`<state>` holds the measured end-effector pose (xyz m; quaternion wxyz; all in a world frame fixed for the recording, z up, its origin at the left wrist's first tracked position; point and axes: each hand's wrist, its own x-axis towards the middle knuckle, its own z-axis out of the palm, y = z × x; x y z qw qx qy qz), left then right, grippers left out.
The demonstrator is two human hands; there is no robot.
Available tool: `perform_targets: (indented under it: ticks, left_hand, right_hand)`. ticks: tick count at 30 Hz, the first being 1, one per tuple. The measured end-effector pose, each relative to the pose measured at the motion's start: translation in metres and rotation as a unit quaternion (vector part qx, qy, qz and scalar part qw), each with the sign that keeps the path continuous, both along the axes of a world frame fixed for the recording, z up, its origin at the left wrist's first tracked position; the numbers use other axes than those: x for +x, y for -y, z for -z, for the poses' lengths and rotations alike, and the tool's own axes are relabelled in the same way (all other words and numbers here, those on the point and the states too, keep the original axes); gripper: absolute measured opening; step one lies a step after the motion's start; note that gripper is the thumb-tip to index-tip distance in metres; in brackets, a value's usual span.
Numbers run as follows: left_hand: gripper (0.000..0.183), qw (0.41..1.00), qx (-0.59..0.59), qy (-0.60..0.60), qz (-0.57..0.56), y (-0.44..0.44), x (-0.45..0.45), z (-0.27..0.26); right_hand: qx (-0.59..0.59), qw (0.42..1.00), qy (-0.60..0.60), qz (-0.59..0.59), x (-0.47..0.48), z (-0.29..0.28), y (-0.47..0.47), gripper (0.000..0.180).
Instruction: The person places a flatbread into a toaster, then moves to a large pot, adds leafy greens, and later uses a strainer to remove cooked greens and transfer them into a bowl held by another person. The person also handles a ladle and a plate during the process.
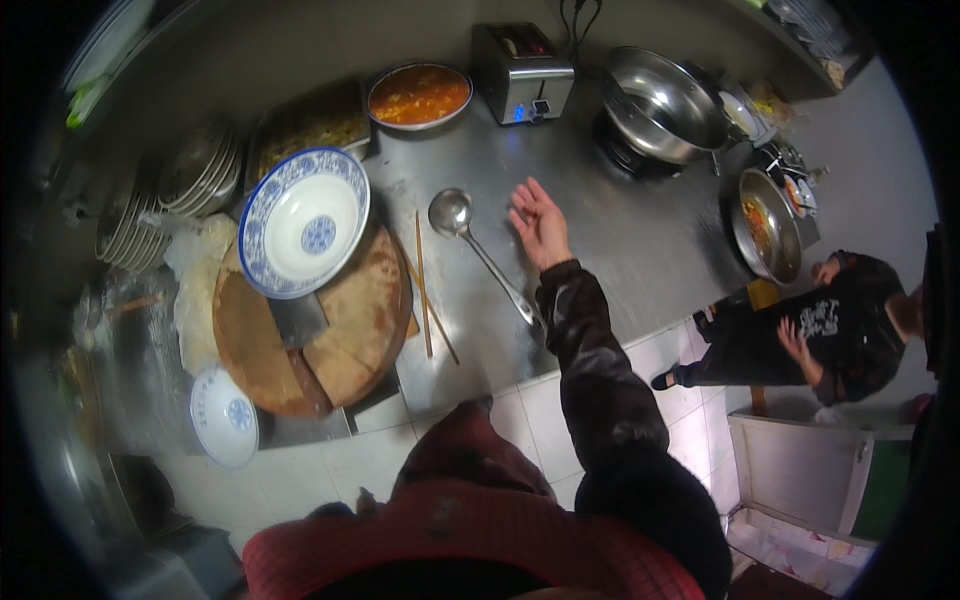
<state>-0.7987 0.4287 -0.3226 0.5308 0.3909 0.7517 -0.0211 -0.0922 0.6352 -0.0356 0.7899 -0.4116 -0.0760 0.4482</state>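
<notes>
My right hand (pixel 541 225) is held over the steel counter (pixel 630 247), palm partly up, its fingers apart and holding nothing. Left of it lies a steel ladle (pixel 452 213), its handle slanting down to my sleeve. Two wooden chopsticks (pixel 421 285) lie crossed beside the ladle. A round wooden chopping block (pixel 360 322) bears a cleaver (pixel 300 322) with a wooden handle. Above the block's far side is a large blue-and-white bowl (pixel 277 247), which partly hides the cleaver's blade. A smaller white bowl (pixel 225 420) is at the counter's near edge. My left hand is out of view.
A bowl of red soup (pixel 420 96), a tray of food (pixel 322 127) and a toaster (pixel 536 82) stand along the back. Rightward are a large steel bowl (pixel 660 105) and a pan with food (pixel 765 225). Stacked dishes (pixel 199 169) stand left. Another person (pixel 817 322) is at the right.
</notes>
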Motion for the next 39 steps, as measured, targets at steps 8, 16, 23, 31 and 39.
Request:
perform_targets:
  ticks: [8,16,23,31,39]
  left_hand:
    - [0.068,0.994,0.012,0.063,-0.087,0.008,0.09,-0.014]
    - [0.076,0.988,0.033,-0.002,-0.151,0.072,0.133,-0.036]
    - [0.08,0.917,-0.011,0.02,-0.399,0.178,0.176,-0.028]
    - [0.057,0.935,0.092,-0.1,-0.327,0.247,0.111,0.011]
    - [0.065,0.75,0.149,-0.096,-0.637,0.27,-0.017,-0.033]
  right_hand:
    - [-0.013,0.977,-0.175,0.124,0.121,0.07,-0.187,0.012]
    - [-0.203,0.963,0.044,0.171,0.128,0.064,-0.229,0.021]
    - [-0.077,0.985,0.152,0.013,0.024,0.027,-0.117,0.048]
    - [0.01,0.92,0.314,-0.236,-0.265,-0.054,0.043,0.018]
    - [0.107,0.709,0.36,-0.596,-0.586,-0.073,0.077,0.018]
